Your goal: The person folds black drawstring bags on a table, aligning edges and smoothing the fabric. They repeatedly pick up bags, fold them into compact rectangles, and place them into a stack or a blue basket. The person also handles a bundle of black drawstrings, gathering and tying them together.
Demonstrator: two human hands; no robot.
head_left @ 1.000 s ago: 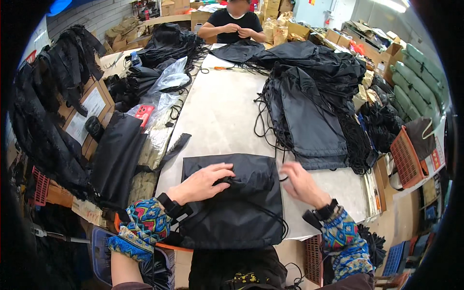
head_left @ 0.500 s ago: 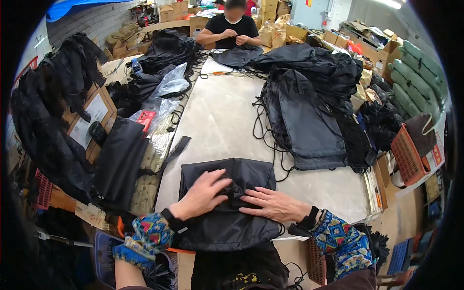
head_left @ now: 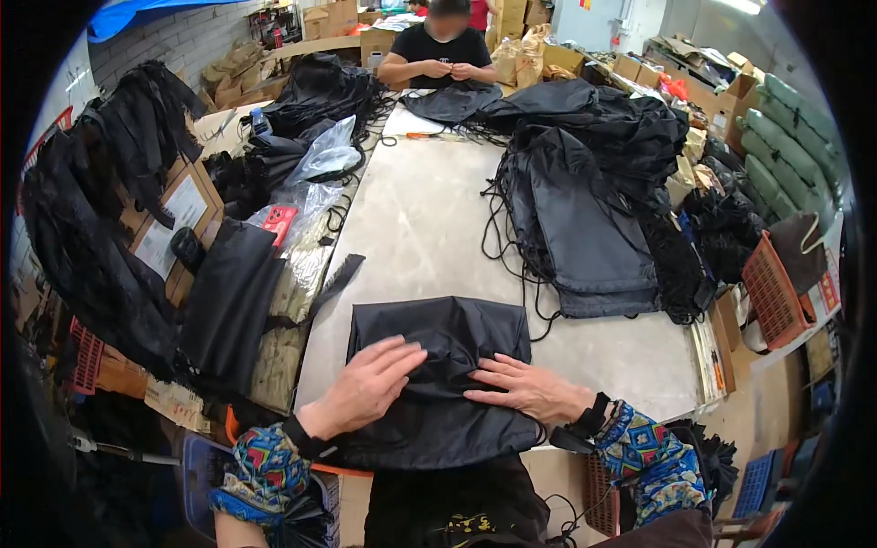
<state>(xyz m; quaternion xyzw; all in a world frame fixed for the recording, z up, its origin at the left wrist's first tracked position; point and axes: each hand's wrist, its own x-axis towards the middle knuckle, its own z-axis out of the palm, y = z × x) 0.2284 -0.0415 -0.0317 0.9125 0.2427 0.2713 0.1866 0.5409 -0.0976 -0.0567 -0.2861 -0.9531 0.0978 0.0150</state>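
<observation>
A black fabric bag (head_left: pixel 434 438) lies flat at the near edge of the table, directly before me. My left hand (head_left: pixel 365 384) rests on its left half, fingers stretched out and held close together. On the bag's right half lies my right hand (head_left: pixel 528 391), palm down with the fingers apart. Neither hand grips anything. Creases run across the cloth between the two hands. A thin black cord shows at the bag's right edge, close to my right wrist.
A pile of black drawstring bags (head_left: pixel 598 237) with dangling cords covers the table's right side. Black cloth strips (head_left: pixel 100 247), a red phone (head_left: pixel 277 219) and clear plastic (head_left: pixel 324 155) lie left. Across the pale tabletop (head_left: pixel 420 210) a co-worker (head_left: pixel 443 50) handles black cloth.
My left hand has slid a little left and down over the bag, its fingers closer together. My right hand has barely moved. The cloth between the hands looks less bunched.
</observation>
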